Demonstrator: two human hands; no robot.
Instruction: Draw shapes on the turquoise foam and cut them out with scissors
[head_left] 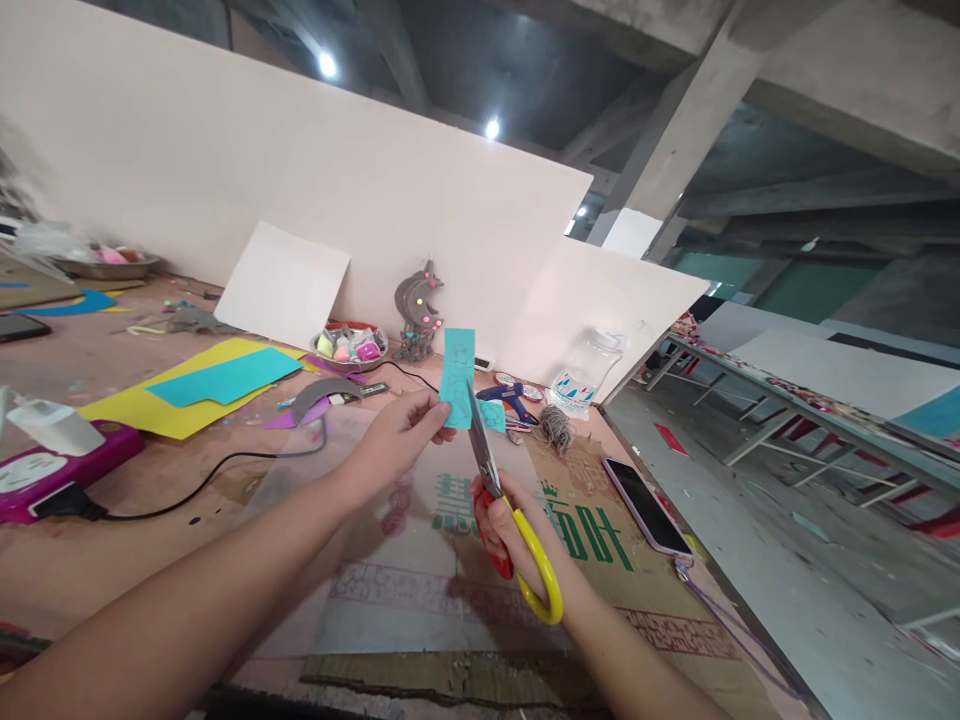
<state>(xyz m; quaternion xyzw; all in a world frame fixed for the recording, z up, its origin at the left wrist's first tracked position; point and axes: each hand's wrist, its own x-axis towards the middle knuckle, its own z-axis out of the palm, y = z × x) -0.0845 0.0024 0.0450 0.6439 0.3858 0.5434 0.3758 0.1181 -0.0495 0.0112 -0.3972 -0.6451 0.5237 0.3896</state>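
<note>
My left hand (pixel 412 428) pinches a small strip of blue paper (pixel 459 365) by its lower left edge, holding it upright above the table. Faint drawn outlines show on the strip. In my right hand (pixel 510 525) is a pair of scissors (pixel 541 570) with one yellow and one red handle, fingers through the loops. The blades point up and lie along the strip's right edge; whether they are parted around the paper I cannot make out. Just behind them lies another small blue paper piece (pixel 492 416) with drawn outlines.
Beneath my hands is a printed cardboard sheet (pixel 600 600). A phone (pixel 649 508) lies right, near the table edge. Behind stand a clear plastic jar (pixel 587 370), grey yarn (pixel 556 428), a blue glue gun (pixel 516 398) and a moon ornament (pixel 418 300). A purple power strip (pixel 75 470) sits left.
</note>
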